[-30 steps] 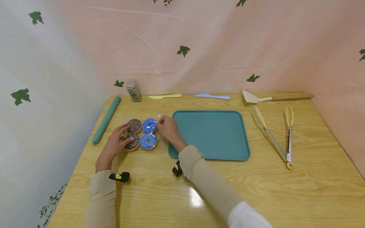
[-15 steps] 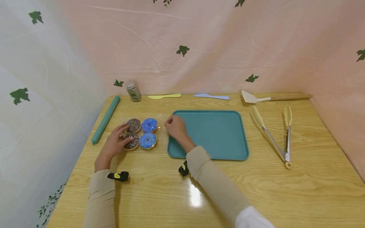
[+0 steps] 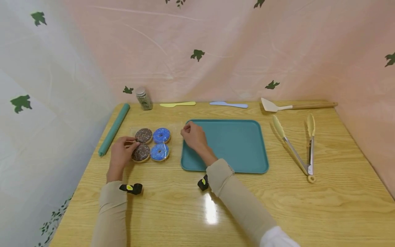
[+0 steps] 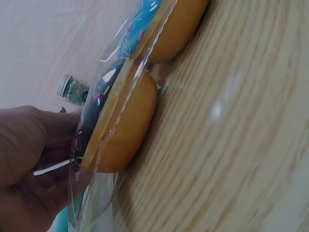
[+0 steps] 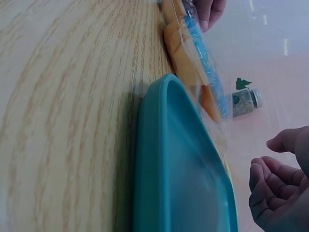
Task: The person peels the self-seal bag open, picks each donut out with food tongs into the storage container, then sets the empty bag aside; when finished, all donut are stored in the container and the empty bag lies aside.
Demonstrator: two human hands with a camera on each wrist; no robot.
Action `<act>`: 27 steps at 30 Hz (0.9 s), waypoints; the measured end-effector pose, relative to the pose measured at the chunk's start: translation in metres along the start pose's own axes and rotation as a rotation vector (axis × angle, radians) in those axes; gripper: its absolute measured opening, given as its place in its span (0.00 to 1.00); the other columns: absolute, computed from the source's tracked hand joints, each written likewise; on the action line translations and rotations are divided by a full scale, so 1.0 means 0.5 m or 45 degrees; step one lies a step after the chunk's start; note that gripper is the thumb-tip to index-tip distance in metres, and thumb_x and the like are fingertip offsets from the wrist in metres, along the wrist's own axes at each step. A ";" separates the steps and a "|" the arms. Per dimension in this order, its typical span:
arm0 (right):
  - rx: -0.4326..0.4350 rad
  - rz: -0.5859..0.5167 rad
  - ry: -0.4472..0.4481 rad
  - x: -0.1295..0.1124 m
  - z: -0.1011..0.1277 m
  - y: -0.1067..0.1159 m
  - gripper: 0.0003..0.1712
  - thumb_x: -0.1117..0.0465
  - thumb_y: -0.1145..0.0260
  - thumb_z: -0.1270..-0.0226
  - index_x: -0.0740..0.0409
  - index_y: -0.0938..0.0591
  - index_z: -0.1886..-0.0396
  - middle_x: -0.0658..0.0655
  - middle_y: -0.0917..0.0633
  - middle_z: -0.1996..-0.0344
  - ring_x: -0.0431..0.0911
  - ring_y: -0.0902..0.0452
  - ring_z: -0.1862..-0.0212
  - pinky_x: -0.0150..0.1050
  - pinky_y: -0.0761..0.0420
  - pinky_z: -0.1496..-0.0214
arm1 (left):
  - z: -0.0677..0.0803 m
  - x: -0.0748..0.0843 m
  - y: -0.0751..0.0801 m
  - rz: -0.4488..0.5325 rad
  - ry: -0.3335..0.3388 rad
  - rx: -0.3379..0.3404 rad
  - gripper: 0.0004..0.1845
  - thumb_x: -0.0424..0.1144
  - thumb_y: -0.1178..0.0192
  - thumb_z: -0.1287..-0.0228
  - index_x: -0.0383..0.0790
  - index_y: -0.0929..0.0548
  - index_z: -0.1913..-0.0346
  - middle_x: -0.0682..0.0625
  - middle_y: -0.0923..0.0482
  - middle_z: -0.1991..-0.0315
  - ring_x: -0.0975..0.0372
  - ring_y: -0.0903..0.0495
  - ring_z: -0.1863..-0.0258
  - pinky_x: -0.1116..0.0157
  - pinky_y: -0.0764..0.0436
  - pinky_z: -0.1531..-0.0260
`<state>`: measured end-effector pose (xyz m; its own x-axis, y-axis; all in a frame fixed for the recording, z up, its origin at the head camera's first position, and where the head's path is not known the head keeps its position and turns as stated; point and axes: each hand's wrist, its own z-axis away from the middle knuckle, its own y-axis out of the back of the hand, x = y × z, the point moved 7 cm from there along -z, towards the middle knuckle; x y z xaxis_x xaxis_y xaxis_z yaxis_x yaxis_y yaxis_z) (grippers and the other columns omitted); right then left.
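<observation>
A clear plastic bag (image 3: 175,144) lies flat on the table's left side. Inside are two brown-iced doughnuts (image 3: 143,136) and two blue-iced doughnuts (image 3: 161,136), all with sprinkles. My left hand (image 3: 120,154) pinches the bag's left edge beside the brown pair; the left wrist view shows the film between thumb and fingers (image 4: 53,193). Past the bag's right end, my right hand (image 3: 195,137) hovers over the left part of a teal tray (image 3: 228,147). In the right wrist view its thumb stands apart from its loosely curled fingers (image 5: 275,186), with nothing visible between them.
Left of the bag lies a green roll (image 3: 114,130). Along the back stand or lie a spice jar (image 3: 144,98), a yellow knife (image 3: 178,104), a blue knife (image 3: 229,104) and a spatula (image 3: 271,105). Spread tongs (image 3: 311,151) lie right of the tray.
My right hand has moved right, from the bag's right end to over the tray. My left hand has drawn back from atop the brown doughnuts to the bag's left edge.
</observation>
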<state>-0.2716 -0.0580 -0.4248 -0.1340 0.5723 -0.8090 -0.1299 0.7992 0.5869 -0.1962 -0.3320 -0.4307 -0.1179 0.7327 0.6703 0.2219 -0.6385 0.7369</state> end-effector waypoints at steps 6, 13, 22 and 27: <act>0.028 -0.014 0.075 -0.010 -0.001 0.005 0.08 0.58 0.39 0.35 0.55 0.18 0.61 0.52 0.15 0.67 0.44 0.20 0.64 0.39 0.21 0.61 | -0.003 -0.001 0.002 -0.078 0.061 0.063 0.14 0.41 0.40 0.33 0.31 0.17 0.57 0.35 0.18 0.57 0.46 0.20 0.57 0.51 0.23 0.55; 0.008 -0.051 0.134 -0.014 0.003 0.006 0.08 0.59 0.39 0.34 0.57 0.18 0.61 0.53 0.16 0.67 0.44 0.21 0.64 0.38 0.22 0.61 | -0.004 0.000 0.003 -0.106 0.033 0.079 0.12 0.39 0.39 0.34 0.30 0.17 0.60 0.35 0.18 0.60 0.46 0.21 0.59 0.51 0.24 0.56; -0.228 0.102 0.341 -0.024 0.016 -0.016 0.11 0.59 0.37 0.32 0.59 0.17 0.55 0.55 0.16 0.58 0.47 0.21 0.54 0.40 0.21 0.51 | -0.008 -0.016 0.005 -0.056 -0.016 0.055 0.13 0.42 0.40 0.33 0.33 0.17 0.58 0.37 0.17 0.60 0.48 0.20 0.59 0.54 0.23 0.58; -0.421 0.313 0.448 -0.030 0.022 -0.037 0.15 0.59 0.38 0.31 0.59 0.18 0.48 0.56 0.16 0.50 0.50 0.23 0.45 0.44 0.25 0.42 | -0.014 -0.024 0.011 -0.050 -0.055 0.041 0.13 0.43 0.41 0.33 0.35 0.16 0.57 0.39 0.16 0.61 0.50 0.19 0.61 0.59 0.23 0.61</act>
<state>-0.2562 -0.0793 -0.4241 -0.5127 0.5938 -0.6202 -0.3481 0.5165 0.7823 -0.2002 -0.3460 -0.4341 -0.0855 0.7668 0.6361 0.2491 -0.6018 0.7588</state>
